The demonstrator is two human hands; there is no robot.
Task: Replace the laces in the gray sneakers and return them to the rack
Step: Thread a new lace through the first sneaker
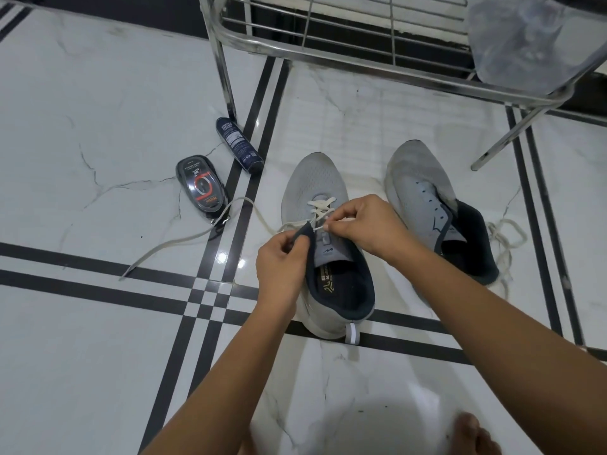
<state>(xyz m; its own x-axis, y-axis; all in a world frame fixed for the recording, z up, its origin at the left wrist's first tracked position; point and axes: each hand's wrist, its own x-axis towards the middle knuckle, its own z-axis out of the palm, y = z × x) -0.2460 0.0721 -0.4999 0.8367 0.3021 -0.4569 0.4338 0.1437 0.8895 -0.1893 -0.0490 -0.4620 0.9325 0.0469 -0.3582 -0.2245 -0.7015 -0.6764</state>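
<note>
Two gray sneakers stand on the marble floor, toes pointing away from me. The near sneaker (315, 188) has a white lace (320, 205) crossed through its front eyelets. My left hand (282, 267) pinches the dark edge of this sneaker's eyelet flap. My right hand (364, 221) pinches the lace's tip at an eyelet. The lace's other end (184, 239) trails left across the floor. The second sneaker (427, 198) sits to the right with bare eyelets, and a loose white lace (505, 238) lies in a heap beside it.
A steel shoe rack (361, 60) stands behind the sneakers, with a clear plastic bag (519, 37) on its right side. A dark spray can (239, 144) and a shoe-polish sponge case (202, 185) lie at the left. My bare foot (473, 435) shows at the bottom right.
</note>
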